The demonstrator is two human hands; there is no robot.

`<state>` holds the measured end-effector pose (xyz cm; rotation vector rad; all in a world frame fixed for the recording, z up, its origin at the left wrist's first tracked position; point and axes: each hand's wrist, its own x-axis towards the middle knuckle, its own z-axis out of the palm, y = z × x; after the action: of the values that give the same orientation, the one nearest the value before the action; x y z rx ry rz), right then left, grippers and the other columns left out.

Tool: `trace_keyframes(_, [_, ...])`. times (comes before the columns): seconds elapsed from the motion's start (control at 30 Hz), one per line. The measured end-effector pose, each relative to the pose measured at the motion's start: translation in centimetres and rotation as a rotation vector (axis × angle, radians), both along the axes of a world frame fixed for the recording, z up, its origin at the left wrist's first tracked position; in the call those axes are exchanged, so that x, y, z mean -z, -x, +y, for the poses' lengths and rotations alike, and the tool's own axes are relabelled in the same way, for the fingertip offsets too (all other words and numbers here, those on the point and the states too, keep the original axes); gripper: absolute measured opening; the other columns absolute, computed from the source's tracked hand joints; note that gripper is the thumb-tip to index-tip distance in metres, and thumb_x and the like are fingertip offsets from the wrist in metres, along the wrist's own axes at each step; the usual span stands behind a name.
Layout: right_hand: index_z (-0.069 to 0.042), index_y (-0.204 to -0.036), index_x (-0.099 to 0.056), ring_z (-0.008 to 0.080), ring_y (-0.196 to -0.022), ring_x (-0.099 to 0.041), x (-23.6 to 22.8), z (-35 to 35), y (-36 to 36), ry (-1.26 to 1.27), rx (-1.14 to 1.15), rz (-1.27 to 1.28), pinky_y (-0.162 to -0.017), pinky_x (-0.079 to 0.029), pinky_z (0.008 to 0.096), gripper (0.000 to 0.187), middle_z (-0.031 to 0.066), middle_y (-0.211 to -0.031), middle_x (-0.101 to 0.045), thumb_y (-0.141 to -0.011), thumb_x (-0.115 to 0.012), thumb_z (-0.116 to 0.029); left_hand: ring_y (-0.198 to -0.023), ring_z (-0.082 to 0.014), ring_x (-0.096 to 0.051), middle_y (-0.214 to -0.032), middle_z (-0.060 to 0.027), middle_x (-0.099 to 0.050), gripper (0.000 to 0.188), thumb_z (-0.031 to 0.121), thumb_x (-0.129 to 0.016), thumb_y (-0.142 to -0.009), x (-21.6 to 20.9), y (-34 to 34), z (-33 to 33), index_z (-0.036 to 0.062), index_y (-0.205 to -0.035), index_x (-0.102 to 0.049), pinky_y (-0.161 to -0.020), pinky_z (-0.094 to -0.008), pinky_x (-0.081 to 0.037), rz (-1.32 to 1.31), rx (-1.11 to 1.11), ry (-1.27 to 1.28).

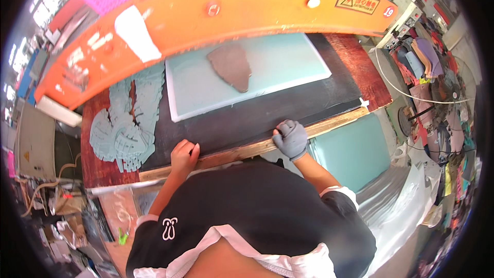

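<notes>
My left hand (185, 157), bare, rests at the table's near edge with its fingers curled in, and nothing shows in it. Further right, my right hand (292, 139) wears a grey glove that leaves fingertips bare; it is closed in a loose fist on the wooden strip (231, 153) along that edge. Beyond both hands lies a black mat (231, 121). On it is a pale blue-green sheet (283, 67) with white edges. A brown flat piece (231, 67), rounded on one side and tapering to a point, lies on the sheet, apart from my hands.
An orange machine beam (247, 5) spans the table's far side. Cut blue-green scraps (126, 123) are piled at left. Blue-green sheets (355, 152) are stacked below the edge at right, near clear plastic film (396, 201). A fan (445, 95) and coloured material pieces stand further right.
</notes>
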<state>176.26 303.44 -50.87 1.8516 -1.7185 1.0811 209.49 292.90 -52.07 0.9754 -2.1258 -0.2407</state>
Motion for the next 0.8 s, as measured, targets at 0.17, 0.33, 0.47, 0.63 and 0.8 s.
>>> trace_keyframes(0.17, [-0.009, -0.076, -0.058, 0.0317, -0.070, -0.056, 1.1, -1.7, 0.3, -0.030, -0.062, -0.007, -0.061, -0.046, 0.0425, 0.015, 0.0088, -0.077, -0.059, -0.073, -0.064, -0.022, -0.068, -0.0307, -0.053, -0.069, -0.0101, -0.051, 0.023, 0.023, -0.066, -0.077, 2.2, 4.7, 2.0, 0.0077, -0.063, -0.054, -0.061, -0.0431, -0.041, 0.096, -0.003, 0.033])
trace_keyframes(0.33, [-0.004, -0.074, -0.058, 0.0320, -0.069, -0.055, -4.1, -3.5, 6.4, 0.172, -0.206, -0.388, -0.060, -0.044, 0.0414, 0.024, 0.0143, -0.075, -0.059, -0.087, -0.054, -0.024, -0.076, -0.0313, -0.051, -0.075, -0.0104, -0.051, 0.025, 0.026, -0.065, -0.077, 4.0, 6.9, 3.4, 0.0073, -0.066, -0.053, -0.066, -0.0434, -0.041, 0.024, -0.264, 0.158])
trace_keyframes(0.47, [-0.004, -0.072, -0.051, 0.0074, -0.064, -0.039, -13.1, -6.6, 15.5, 0.508, -0.239, -0.839, -0.058, -0.035, 0.0248, 0.030, -0.0011, -0.066, -0.045, -0.094, -0.045, -0.023, -0.075, -0.0317, -0.051, -0.075, -0.0107, -0.051, 0.026, 0.026, -0.063, -0.077, 4.5, 6.7, 1.7, 0.0067, -0.064, -0.052, -0.067, -0.0435, -0.041, -0.008, -0.340, 0.181])
trace_keyframes(0.63, [-0.003, -0.083, -0.051, 0.0192, -0.063, -0.044, -9.7, -6.3, 15.1, 0.355, -0.241, -0.731, -0.060, -0.039, 0.0339, 0.029, 0.0091, -0.066, -0.045, -0.094, -0.042, -0.028, -0.073, -0.0333, -0.052, -0.074, -0.0116, -0.052, 0.022, 0.020, -0.062, -0.074, 5.4, 6.2, -0.1, 0.0064, -0.061, -0.051, -0.061, -0.0451, -0.043, -0.060, -0.459, 0.328])
trace_keyframes(0.8, [-0.011, -0.079, -0.059, 0.0326, -0.072, -0.057, -1.4, -5.0, 8.8, -0.332, -0.262, -0.016, -0.062, -0.046, 0.0450, 0.028, 0.0138, -0.074, -0.057, -0.084, -0.054, -0.038, -0.070, -0.0331, -0.050, -0.071, -0.0116, -0.047, 0.016, 0.013, -0.058, -0.073, 5.0, 5.2, -0.8, 0.0066, -0.063, -0.047, -0.058, -0.0453, -0.042, -0.083, -0.413, 0.389])
